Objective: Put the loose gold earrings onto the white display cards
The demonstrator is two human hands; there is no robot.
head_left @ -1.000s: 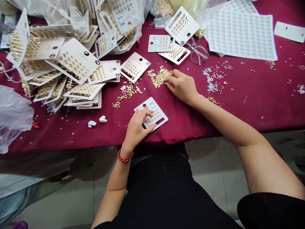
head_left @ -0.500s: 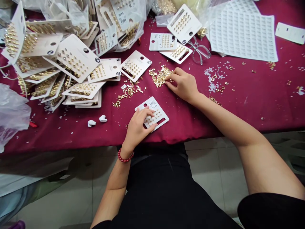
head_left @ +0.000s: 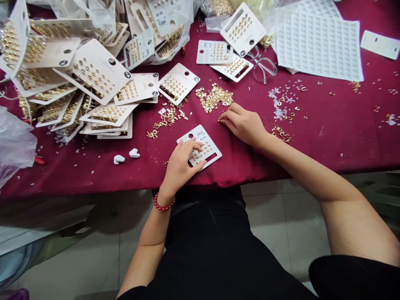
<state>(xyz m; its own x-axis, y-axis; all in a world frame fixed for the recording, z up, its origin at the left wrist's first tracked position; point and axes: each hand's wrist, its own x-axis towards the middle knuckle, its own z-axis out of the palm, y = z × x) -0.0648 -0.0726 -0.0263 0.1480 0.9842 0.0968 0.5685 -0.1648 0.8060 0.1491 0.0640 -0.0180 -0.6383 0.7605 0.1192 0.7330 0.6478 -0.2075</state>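
Observation:
My left hand (head_left: 179,164), with a red bead bracelet (head_left: 164,203) at the wrist, holds a white earring card (head_left: 210,143) flat on the cloth, its fingers over the rows of gold studs. My right hand (head_left: 243,125) lies just below a loose heap of gold earring pieces (head_left: 214,98), its fingertips pinched together on the cloth. Nothing shows between those fingertips, though something tiny could be hidden there. Scattered gold pieces (head_left: 168,116) lie to the left of the heap.
Several stacks of gold earring cards (head_left: 96,71) lie on the burgundy tablecloth (head_left: 312,150) at the left and far side. Clear-framed glasses (head_left: 264,66), printed white sheets (head_left: 318,43), a plastic bag (head_left: 15,141) and white earbuds (head_left: 118,159) are nearby. The table's front edge runs below my hands.
My right hand has moved down and right, out of the gold heap, leaving the heap uncovered. My left hand stays on the card.

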